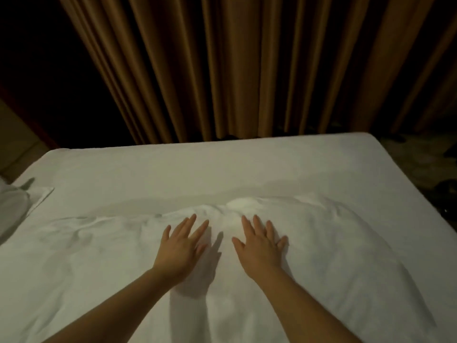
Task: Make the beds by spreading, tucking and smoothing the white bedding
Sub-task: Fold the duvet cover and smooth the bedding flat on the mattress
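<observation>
Brown curtains [222,70] hang behind the bed. A white sheet [222,164] lies taut across the far half of the mattress. A thicker white cover [346,263] lies over the near half, its far edge bunched into a wrinkled ridge [237,206]. Smoothing looks like the step in hand. The left hand [181,246] and right hand [259,246] press flat on the cover just short of the ridge, fingers straight and spread, gripping nothing. The next move probably calls for sweeping outward to flatten that ridge.
</observation>
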The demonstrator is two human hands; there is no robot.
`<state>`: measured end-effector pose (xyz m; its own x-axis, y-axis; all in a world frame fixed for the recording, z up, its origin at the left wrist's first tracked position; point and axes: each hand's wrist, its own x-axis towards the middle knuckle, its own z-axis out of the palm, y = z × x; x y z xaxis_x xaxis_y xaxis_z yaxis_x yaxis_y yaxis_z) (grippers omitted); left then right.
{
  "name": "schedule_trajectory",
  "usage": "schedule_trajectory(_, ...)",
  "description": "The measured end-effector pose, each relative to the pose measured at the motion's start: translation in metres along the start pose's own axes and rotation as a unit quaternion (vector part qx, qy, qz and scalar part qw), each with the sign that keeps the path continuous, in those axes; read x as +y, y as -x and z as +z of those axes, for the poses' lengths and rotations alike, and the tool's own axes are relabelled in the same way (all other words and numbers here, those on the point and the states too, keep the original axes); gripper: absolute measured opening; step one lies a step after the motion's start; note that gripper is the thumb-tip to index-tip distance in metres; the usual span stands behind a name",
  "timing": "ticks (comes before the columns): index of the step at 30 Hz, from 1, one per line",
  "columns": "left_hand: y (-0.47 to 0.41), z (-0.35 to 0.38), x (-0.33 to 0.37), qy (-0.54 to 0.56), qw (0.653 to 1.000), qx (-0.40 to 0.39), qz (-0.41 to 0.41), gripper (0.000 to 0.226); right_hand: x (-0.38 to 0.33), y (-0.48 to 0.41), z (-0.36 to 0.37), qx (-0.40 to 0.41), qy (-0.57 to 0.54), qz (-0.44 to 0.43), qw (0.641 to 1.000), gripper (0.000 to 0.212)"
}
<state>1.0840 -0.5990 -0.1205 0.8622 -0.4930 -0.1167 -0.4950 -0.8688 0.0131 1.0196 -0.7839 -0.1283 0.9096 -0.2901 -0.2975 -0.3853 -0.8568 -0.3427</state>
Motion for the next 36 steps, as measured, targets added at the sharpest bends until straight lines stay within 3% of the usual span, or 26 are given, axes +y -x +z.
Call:
schedule_trajectory(4,-0.006,0.010,-0.059,0.028,0.999,-0.027,0.002,0.115,-0.019,-0.019,0.019,-0.034,0.054,0.021,0.998,0.066)
schedule_trajectory(7,-0.021,0.023,-0.073,0.048,0.998,-0.031,0.011,0.093,-0.013,-0.035,0.028,-0.039,0.112,0.017,0.993,0.075)
schedule_trajectory(10,-0.047,0.038,-0.071,0.057,0.997,-0.041,0.012,0.090,-0.011,-0.058,0.034,-0.038,0.150,-0.012,0.988,0.109)
schedule_trajectory(12,-0.066,0.051,-0.068,0.054,0.997,-0.049,0.013,0.092,-0.012,-0.079,0.040,-0.025,0.163,-0.019,0.986,0.118)
schedule_trajectory(15,-0.089,0.073,-0.063,0.046,0.998,-0.043,0.014,0.087,-0.010,-0.106,0.057,-0.003,0.169,-0.026,0.985,0.086)
schedule_trajectory(17,-0.096,0.093,-0.061,0.045,0.998,-0.051,0.004,0.072,-0.007,-0.121,0.071,-0.005,0.169,-0.039,0.985,0.073)
schedule_trajectory(26,-0.107,0.185,-0.065,0.040,0.997,-0.068,0.007,0.064,0.015,-0.152,0.146,0.015,0.159,-0.042,0.986,0.077)
schedule_trajectory(36,-0.116,0.204,-0.068,0.041,0.997,-0.060,0.005,0.066,0.020,-0.165,0.164,0.023,0.166,-0.044,0.985,0.069)
